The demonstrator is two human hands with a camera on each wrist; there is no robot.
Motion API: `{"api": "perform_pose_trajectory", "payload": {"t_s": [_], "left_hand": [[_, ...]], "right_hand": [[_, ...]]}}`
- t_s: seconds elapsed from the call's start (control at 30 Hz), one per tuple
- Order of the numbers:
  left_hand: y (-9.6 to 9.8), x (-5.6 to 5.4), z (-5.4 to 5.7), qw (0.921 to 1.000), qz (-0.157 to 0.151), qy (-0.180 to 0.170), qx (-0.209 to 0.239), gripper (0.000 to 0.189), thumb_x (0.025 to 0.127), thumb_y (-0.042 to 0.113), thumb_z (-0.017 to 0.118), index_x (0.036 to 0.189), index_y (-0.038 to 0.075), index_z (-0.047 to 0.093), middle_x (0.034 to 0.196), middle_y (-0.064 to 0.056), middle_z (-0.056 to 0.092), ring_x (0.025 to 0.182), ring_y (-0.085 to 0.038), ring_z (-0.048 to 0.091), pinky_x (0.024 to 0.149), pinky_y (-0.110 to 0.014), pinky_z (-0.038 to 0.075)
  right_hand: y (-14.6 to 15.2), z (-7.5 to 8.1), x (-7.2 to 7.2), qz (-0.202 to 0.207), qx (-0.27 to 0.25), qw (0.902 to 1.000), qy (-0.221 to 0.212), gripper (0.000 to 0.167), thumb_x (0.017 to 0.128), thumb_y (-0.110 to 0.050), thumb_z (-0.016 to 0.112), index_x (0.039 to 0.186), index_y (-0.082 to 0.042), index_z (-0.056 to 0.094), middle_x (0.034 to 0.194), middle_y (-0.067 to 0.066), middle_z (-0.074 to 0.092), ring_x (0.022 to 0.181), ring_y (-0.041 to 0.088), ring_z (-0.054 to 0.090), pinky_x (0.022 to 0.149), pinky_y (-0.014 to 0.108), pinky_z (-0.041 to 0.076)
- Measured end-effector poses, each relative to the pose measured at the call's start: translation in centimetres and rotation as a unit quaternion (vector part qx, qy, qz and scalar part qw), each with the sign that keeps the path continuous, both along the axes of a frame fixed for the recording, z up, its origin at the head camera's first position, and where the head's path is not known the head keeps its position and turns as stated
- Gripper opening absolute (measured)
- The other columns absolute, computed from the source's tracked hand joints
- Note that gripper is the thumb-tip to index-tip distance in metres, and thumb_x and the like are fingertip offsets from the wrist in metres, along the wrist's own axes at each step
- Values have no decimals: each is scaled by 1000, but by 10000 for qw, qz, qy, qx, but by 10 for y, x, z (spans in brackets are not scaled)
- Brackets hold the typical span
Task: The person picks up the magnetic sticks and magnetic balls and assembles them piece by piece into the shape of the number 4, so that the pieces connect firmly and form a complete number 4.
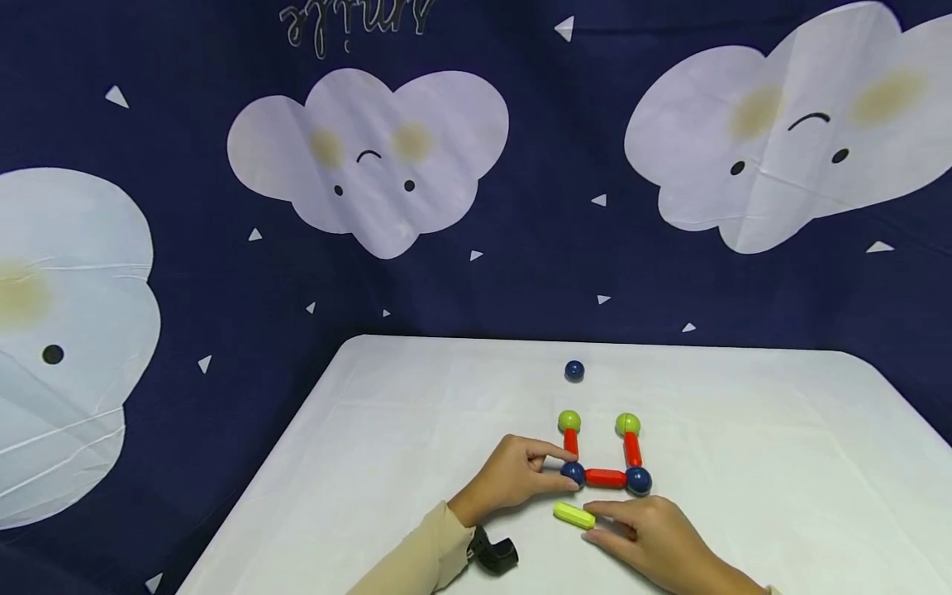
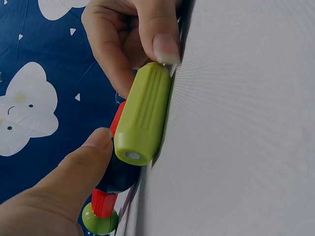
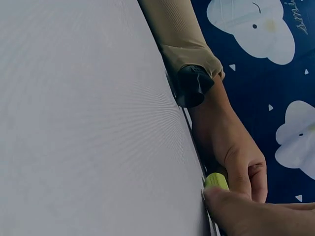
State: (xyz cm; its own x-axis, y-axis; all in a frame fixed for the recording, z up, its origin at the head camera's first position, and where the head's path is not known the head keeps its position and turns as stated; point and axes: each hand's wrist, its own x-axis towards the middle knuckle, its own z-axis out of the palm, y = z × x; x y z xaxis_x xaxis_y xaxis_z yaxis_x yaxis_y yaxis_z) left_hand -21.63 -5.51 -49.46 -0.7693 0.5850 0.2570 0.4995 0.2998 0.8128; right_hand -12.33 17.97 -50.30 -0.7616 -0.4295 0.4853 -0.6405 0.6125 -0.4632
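A U-shaped frame of rods and balls lies on the white table. Its left corner is a blue ball (image 1: 573, 473), which my left hand (image 1: 513, 475) pinches between thumb and finger. From that ball a red rod (image 1: 606, 478) runs to the other blue ball (image 1: 638, 480). Two more red rods lead away from the corners to green balls (image 1: 568, 421). Nearer to me, my right hand (image 1: 647, 533) pinches one end of a yellow-green rod (image 1: 573, 516). In the left wrist view the free end of this yellow-green rod (image 2: 142, 115) shows a small silvery disc.
A loose blue ball (image 1: 574, 370) sits beyond the frame, toward the table's back edge. Around my left wrist is a black device (image 1: 494, 554). Behind the white table (image 1: 781, 430) hangs a dark blue cloth (image 1: 550, 273) printed with clouds.
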Motion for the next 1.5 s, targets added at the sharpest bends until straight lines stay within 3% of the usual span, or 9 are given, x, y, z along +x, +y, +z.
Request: {"api": "perform_pose_trajectory", "payload": {"t_s": [0.13, 0.4, 0.7, 0.8, 0.97, 1.17, 1.33, 1.4, 1.5], "left_hand": [[-3, -2, 1, 10000, 0, 77, 22, 30, 80, 33, 89, 107, 23, 81, 55, 13, 30, 50, 0, 26, 47, -19, 22], [0, -2, 0, 9999, -11, 119, 68, 31, 80, 32, 89, 107, 21, 81, 55, 13, 29, 50, 1, 26, 46, -19, 22], [1, 2, -1, 10000, 54, 6, -56, 31, 79, 34, 89, 107, 23, 81, 55, 12, 28, 50, 0, 25, 48, -20, 22], [0, 3, 0, 10000, 48, -12, -39, 31, 79, 33, 89, 107, 22, 81, 55, 12, 28, 50, -1, 25, 48, -20, 22], [1, 1, 1, 10000, -20, 20, 61, 30, 80, 30, 90, 107, 20, 81, 56, 11, 28, 50, -1, 25, 48, -20, 22], [1, 1, 0, 9999, 4, 99, 82, 30, 79, 29, 90, 106, 20, 81, 56, 12, 27, 50, -1, 25, 48, -20, 22], [0, 1, -1, 10000, 20, -36, 9, 30, 79, 31, 90, 106, 22, 81, 55, 12, 28, 50, -1, 26, 48, -20, 23], [0, 1, -1, 10000, 1, -54, 2, 30, 79, 31, 90, 107, 22, 81, 55, 12, 29, 50, -1, 27, 48, -20, 23], [0, 0, 0, 10000, 3, 43, 18, 30, 79, 31, 90, 107, 21, 81, 56, 12, 28, 50, 0, 26, 48, -20, 23]], "right_hand": [[-4, 2, -2, -23, 51, 9999, 113, 25, 88, -33, 82, 107, -17, 81, 60, -32, 35, 52, -11, 32, 46, 13, 30], [1, 0, 1, -218, -318, 9992, -137, 20, 85, -31, 85, 102, -20, 81, 58, -30, 34, 50, -11, 30, 44, 14, 28], [10, 3, 26, -645, -766, 9928, -653, 19, 80, -23, 89, 96, -16, 82, 56, -24, 33, 49, -9, 28, 42, 16, 30], [11, 8, 37, -1393, -720, 9792, -1292, 21, 76, -26, 92, 93, -18, 82, 52, -19, 32, 46, -5, 27, 44, 17, 30], [14, 15, 49, -2717, -486, 9318, -2358, 26, 73, -33, 93, 94, -22, 82, 50, -8, 35, 46, 3, 28, 47, 18, 25], [23, 13, 55, -3486, -611, 9078, -2251, 36, 73, -34, 93, 98, -12, 82, 52, -3, 36, 46, 7, 30, 46, 21, 24], [28, 9, 54, -3984, -902, 8814, -2374, 42, 73, -31, 93, 104, -6, 81, 52, -2, 37, 47, 10, 33, 46, 22, 25], [30, 8, 53, -4043, -930, 8769, -2429, 43, 73, -32, 93, 105, -6, 80, 53, -1, 38, 48, 11, 33, 46, 22, 25], [30, 9, 52, -4027, -893, 8793, -2381, 42, 73, -32, 93, 104, -6, 80, 53, -1, 38, 48, 12, 34, 46, 23, 25]]}}
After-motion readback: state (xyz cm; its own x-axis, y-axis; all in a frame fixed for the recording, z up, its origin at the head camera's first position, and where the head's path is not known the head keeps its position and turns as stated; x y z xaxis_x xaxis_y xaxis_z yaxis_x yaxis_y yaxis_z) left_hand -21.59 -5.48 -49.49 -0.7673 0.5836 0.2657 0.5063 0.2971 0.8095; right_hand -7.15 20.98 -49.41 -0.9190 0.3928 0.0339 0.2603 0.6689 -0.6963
